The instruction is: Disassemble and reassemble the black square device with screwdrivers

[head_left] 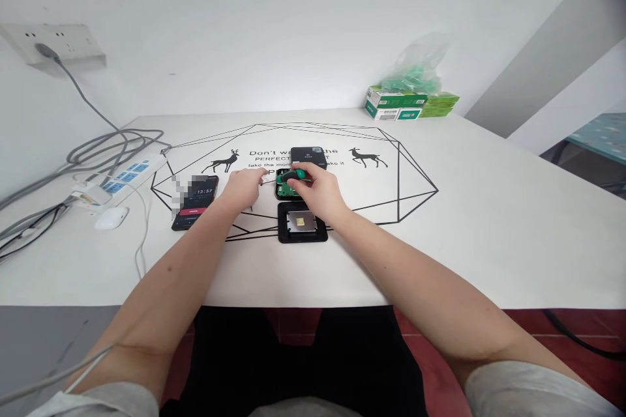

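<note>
My right hand (320, 190) is closed around a green and black screwdriver (292, 176), held over a small black case with a green circuit board (285, 189). Just left of that case, my left hand (243, 189) rests with its fingers bent and the index finger reaching toward the board; whether it pinches anything is too small to tell. Nearer to me lies a black square cover (302, 222) with a silver metal plate on it. Behind the board sits a flat black box (308, 157), partly hidden by my right hand.
A lit phone (195, 202) lies left of my left hand. Farther left are a white earphone case (111, 218), a power strip (128, 177) and coiled grey cables (117, 143). Green boxes (396, 99) with a plastic bag (415, 75) stand at the back right.
</note>
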`<state>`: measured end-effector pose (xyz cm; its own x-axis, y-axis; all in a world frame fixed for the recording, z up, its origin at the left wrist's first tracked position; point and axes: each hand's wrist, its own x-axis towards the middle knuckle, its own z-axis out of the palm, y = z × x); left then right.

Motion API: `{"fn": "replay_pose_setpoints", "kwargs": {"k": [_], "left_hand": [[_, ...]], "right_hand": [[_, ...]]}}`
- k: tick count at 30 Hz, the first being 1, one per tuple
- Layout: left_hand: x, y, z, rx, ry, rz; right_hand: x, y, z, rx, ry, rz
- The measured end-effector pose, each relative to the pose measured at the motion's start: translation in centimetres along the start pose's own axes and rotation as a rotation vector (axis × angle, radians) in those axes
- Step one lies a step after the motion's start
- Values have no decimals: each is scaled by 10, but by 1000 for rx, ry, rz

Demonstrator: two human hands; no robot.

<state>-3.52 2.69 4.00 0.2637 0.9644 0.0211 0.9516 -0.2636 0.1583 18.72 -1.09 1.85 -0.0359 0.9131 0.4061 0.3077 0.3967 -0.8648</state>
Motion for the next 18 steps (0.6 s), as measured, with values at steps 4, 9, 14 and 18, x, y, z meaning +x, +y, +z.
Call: {"fn": "replay_pose_setpoints", "kwargs": {"k": [4,9,14,18], "left_hand": [[1,-4,3,-40,38,-1],[4,-4,5,-382,40,28],[0,3,0,-732,-36,79],[-5,7,-5,-1022,-175,96]], "right_hand": [[3,-5,-6,17,42,8],[10,-11,-17,111,154,28],[19,-9,-25,271,249,48],[26,-5,-33,374,291,35]]}}
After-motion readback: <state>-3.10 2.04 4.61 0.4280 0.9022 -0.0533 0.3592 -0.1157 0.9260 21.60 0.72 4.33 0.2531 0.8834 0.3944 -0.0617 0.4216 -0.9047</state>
